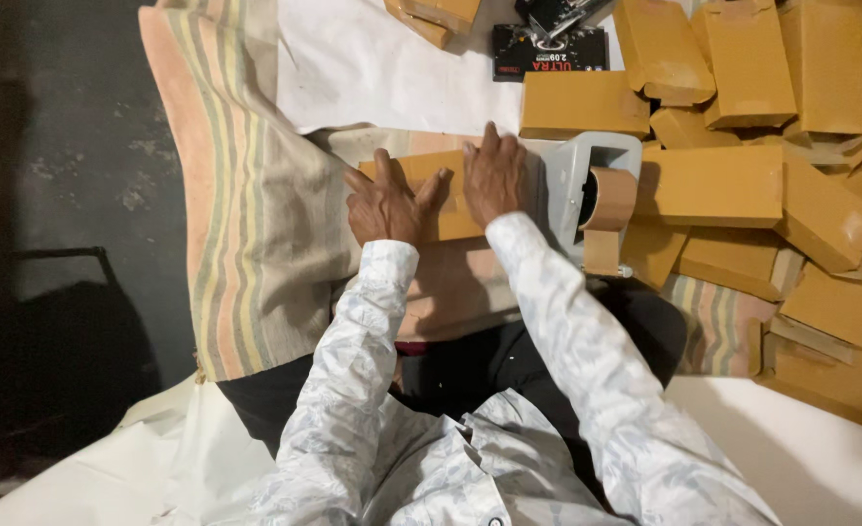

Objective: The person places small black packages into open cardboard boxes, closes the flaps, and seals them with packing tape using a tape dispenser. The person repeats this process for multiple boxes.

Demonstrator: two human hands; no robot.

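Brown cardboard box (429, 191), flat and oblong, lies across a striped cloth (241, 214) in front of the seated person, seen from the head camera. Left hand (388, 206) rests on the box's near-left part, fingers spread and pressing down, released rather than gripping. Right hand (494, 177) lies flat on the box's right part, also open, palm down. Just beside the right hand stands a grey tape dispenser (587, 185) carrying a roll of brown tape (608, 198). A heap of like brown boxes (743, 185) fills the right side; a black carton (548, 54) lies on white sheeting (373, 68) beyond. Likely risk: with only flat palms holding it, the box may slide on the soft cloth, or the right sleeve may knock the dispenser, which touches the heap.
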